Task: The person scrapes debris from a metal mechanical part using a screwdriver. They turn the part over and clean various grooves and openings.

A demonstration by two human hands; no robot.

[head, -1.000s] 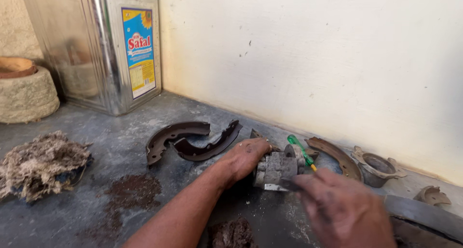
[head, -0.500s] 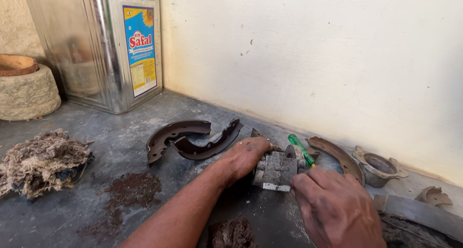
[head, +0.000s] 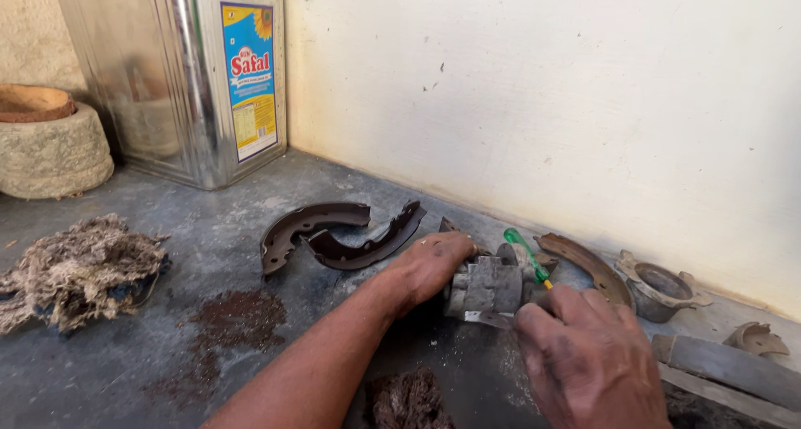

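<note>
Since a second ago the right hand (head: 588,362) has slid a little toward the person and lower in view, while the left hand (head: 430,266) has stayed clamped on the same metal part; the whole scene has drifted slightly as the head shifted.

Biggest in view is the grey concrete floor (head: 209,229), running up to a cream wall (head: 542,87). A tall square metal tin (head: 179,78) with a blue and yellow label stands in the corner, next to a round stone block (head: 54,149). A heap of frayed cotton waste (head: 79,266) lies at the left, with a patch of rusty brown dust (head: 238,316) beside it. Two dark curved brake shoes (head: 334,233) lie crossed near the wall, just beyond the left hand. A third, rust-coloured brake shoe (head: 588,266) lies to the right, then a small metal cup-shaped part (head: 659,287).

Between the hands sits a grey ribbed metal block (head: 488,285), resting on the floor. The left hand's fingers curl over its left end, gripping it from the side and top. The right hand is closed, its fingers bunched at the block's lower right corner; a green-handled screwdriver (head: 526,258) pokes out above the knuckles, slanting over the block's top right. Whether those fingers hold the screwdriver or a flat strip at the block's base, I cannot tell.
</note>
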